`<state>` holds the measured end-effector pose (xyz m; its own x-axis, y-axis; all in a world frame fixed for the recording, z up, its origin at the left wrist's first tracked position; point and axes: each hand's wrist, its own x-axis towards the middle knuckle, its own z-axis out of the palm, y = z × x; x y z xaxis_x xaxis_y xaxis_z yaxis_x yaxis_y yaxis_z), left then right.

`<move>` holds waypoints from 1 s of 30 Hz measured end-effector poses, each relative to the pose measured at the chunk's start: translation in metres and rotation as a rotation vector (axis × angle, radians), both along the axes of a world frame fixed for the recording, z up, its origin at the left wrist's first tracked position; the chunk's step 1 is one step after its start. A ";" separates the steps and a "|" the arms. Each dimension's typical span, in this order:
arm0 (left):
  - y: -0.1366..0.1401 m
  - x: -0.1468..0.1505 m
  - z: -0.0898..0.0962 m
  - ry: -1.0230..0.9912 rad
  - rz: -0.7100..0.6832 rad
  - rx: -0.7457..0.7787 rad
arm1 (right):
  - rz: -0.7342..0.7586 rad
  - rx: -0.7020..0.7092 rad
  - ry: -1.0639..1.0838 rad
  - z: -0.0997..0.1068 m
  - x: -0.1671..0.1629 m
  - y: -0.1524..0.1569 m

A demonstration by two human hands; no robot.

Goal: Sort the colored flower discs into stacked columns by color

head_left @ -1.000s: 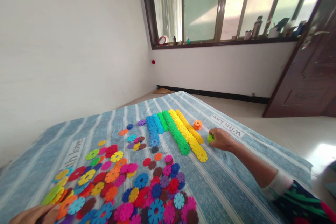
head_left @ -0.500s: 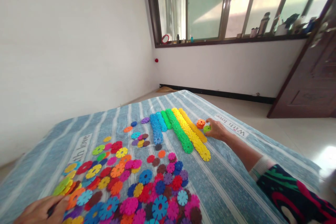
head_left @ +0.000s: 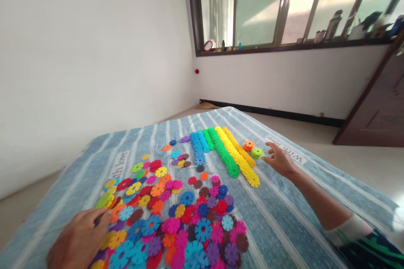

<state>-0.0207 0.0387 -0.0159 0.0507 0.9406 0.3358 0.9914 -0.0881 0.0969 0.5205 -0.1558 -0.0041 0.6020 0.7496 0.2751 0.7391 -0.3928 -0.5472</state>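
My right hand (head_left: 279, 159) is empty, its thumb and forefinger spread, just right of a small stack of lime-green notched plastic discs (head_left: 256, 153). Touching that stack's far left side is an orange disc stack (head_left: 249, 146). Farther left, overlapping discs lie in rows: an orange-yellow row (head_left: 243, 151), a yellow row (head_left: 240, 155), a green row (head_left: 222, 151) and a blue row (head_left: 198, 149). At the lower left, my left hand (head_left: 77, 235) is closed at the edge of a mixed disc pile (head_left: 170, 225). Something dark shows between its fingers; its kind is unclear.
A striped blue-grey cloth (head_left: 277, 218) covers the bed-like surface. Loose discs lie between pile and rows, including a purple one (head_left: 185, 139). Beyond stand a white wall (head_left: 94, 50), a windowsill (head_left: 268, 48) with bottles and a brown door (head_left: 372, 109).
My right hand has let go of the lime-green discs and drawn back to the right, fingers apart. The view has shifted slightly left; my left hand stays closed by the pile.
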 end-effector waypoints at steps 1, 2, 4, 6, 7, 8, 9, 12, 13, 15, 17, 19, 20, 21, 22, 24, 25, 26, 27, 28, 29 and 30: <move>-0.006 0.005 0.008 0.009 -0.017 -0.038 | 0.014 0.021 -0.003 0.002 -0.007 -0.005; -0.011 0.009 0.015 0.007 -0.030 -0.053 | 0.039 0.042 -0.004 0.005 -0.016 -0.009; -0.019 0.016 0.024 -0.007 -0.051 -0.066 | 0.097 0.086 -0.005 0.010 -0.038 -0.016; -0.023 0.020 0.028 -0.025 -0.051 -0.064 | 0.175 0.116 -0.020 0.016 -0.065 -0.022; -0.024 0.021 0.028 -0.030 -0.041 -0.062 | 0.236 0.125 -0.026 0.019 -0.080 -0.024; -0.025 0.022 0.028 -0.033 -0.030 -0.061 | 0.309 0.126 -0.033 0.021 -0.096 -0.026; -0.025 0.023 0.028 -0.034 -0.027 -0.054 | 0.373 0.128 -0.041 0.023 -0.112 -0.027; -0.027 0.025 0.027 -0.037 -0.030 -0.031 | 0.566 0.105 -0.075 0.029 -0.160 -0.030; -0.029 0.025 0.027 -0.039 -0.040 -0.025 | 0.622 0.095 -0.093 0.030 -0.174 -0.030; -0.033 0.028 0.027 -0.037 -0.073 -0.004 | 0.722 0.079 -0.119 0.031 -0.198 -0.028; -0.038 0.030 0.026 -0.031 -0.100 0.030 | 0.790 0.086 -0.128 0.029 -0.214 -0.023; -0.043 0.033 0.026 -0.033 -0.119 0.049 | 0.812 0.113 -0.128 0.023 -0.220 -0.016; -0.045 0.034 0.025 -0.036 -0.126 0.047 | 0.803 0.128 -0.130 0.019 -0.219 -0.012; -0.047 0.035 0.025 -0.041 -0.124 0.047 | 0.783 0.140 -0.131 0.015 -0.218 -0.008; -0.049 0.035 0.024 -0.045 -0.122 0.049 | 0.759 0.151 -0.134 0.010 -0.215 -0.004; -0.051 0.036 0.023 -0.054 -0.121 0.054 | 0.720 0.171 -0.131 -0.001 -0.210 0.001; -0.052 0.037 0.022 -0.058 -0.124 0.057 | 0.714 0.178 -0.126 -0.007 -0.207 0.003; -0.053 0.037 0.022 -0.064 -0.130 0.059 | 0.719 0.183 -0.119 -0.012 -0.205 0.004; -0.054 0.038 0.021 -0.070 -0.138 0.058 | 0.729 0.185 -0.109 -0.016 -0.204 0.004; -0.054 0.038 0.020 -0.076 -0.148 0.058 | 0.740 0.186 -0.099 -0.020 -0.204 0.003; -0.055 0.039 0.019 -0.081 -0.159 0.059 | 0.749 0.187 -0.089 -0.023 -0.205 0.003; -0.056 0.040 0.018 -0.086 -0.171 0.060 | 0.757 0.188 -0.081 -0.024 -0.206 0.002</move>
<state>0.0195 -0.0172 0.0024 0.1772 0.8988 0.4010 0.9497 -0.2631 0.1700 0.3149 -0.1543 -0.0285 -0.0818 0.8844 0.4596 0.8088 0.3283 -0.4878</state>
